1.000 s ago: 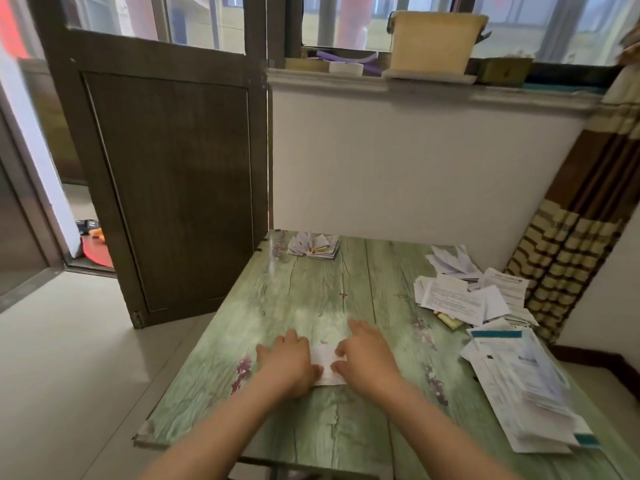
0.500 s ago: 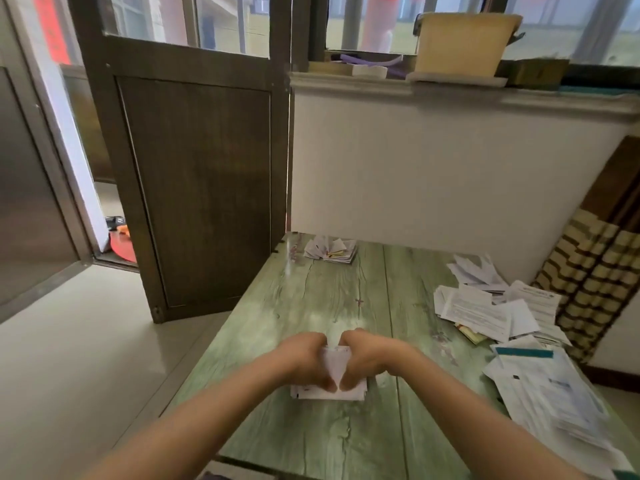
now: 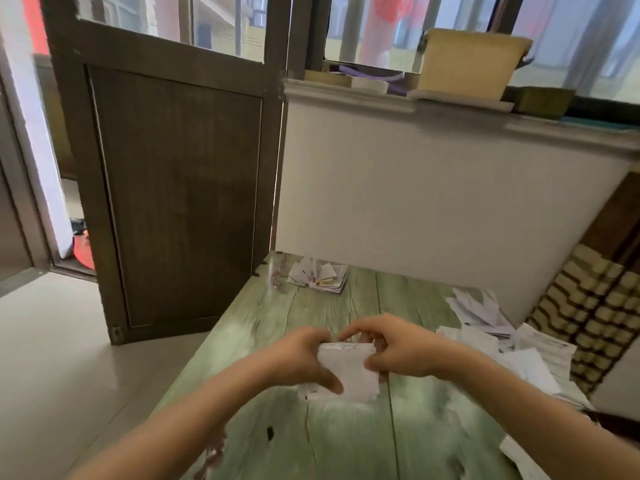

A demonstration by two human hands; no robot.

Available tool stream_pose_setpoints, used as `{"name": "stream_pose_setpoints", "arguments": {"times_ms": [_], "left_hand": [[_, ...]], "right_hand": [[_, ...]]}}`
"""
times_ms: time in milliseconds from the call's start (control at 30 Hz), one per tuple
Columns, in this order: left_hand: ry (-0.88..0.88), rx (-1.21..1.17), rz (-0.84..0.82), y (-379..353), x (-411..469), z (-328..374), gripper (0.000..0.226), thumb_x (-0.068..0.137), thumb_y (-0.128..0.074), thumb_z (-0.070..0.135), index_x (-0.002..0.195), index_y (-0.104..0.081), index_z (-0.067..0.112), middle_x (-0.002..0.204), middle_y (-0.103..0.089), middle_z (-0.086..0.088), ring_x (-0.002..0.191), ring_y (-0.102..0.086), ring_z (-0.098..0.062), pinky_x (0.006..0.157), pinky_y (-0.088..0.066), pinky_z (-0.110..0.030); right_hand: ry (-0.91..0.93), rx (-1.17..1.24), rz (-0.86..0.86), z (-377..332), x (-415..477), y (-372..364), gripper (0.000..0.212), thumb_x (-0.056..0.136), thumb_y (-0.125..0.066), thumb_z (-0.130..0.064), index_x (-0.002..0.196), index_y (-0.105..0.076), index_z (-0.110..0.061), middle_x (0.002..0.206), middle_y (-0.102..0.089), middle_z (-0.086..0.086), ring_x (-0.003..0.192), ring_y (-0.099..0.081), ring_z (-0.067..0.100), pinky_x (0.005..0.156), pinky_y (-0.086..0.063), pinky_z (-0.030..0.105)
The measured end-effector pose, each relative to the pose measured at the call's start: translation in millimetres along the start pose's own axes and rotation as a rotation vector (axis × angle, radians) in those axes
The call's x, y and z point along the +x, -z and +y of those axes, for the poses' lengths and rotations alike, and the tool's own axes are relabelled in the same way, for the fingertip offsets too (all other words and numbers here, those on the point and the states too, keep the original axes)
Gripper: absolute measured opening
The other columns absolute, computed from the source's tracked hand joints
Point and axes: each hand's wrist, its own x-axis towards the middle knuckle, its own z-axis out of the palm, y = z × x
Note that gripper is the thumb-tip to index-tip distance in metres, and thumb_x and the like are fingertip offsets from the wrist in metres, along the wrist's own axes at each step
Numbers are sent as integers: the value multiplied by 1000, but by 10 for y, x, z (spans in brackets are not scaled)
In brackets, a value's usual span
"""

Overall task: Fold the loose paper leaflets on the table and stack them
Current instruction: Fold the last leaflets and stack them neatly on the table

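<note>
Left hand (image 3: 300,355) and right hand (image 3: 400,348) both hold one white leaflet (image 3: 351,374) at the centre of the frame, low over the green table (image 3: 346,441). Left hand: fingers curled at the upper left edge, thumb laid across the lower left face. Right hand: fingers curled over the upper right edge, thumb against the right side. The leaflet lies directly between the two hands, and its upper edge runs left to right from one hand to the other. Motion blur hides whether its lower edge touches the table and how many folds it has.

Judged step: closing a fold in the leaflet before stacking it. The stack (image 3: 320,277) of folded leaflets sits at the far edge of the table, above the hands in the frame and slightly left of them, well apart. The left hand is the nearer of the two to it. A placing move would therefore run away from the body, up and slightly left in the frame. The loose pile (image 3: 502,344) lies at the right of the frame, near the right hand, so that hand is better placed to take the next sheet.
</note>
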Motion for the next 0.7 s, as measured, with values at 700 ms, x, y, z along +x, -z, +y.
{"name": "stream_pose_setpoints", "arguments": {"times_ms": [700], "left_hand": [[-13,-113,647,-605,1300,-450,29,88,-44,8,109,-60,19,115,-54,3,113,-41,-13,95,-34,-24]], "right_hand": [[-664,546,917,1183,2397,232,44,89,-47,-8,132,-42,-2,134,-42,22,105,-58,37,70,-52,36]]}}
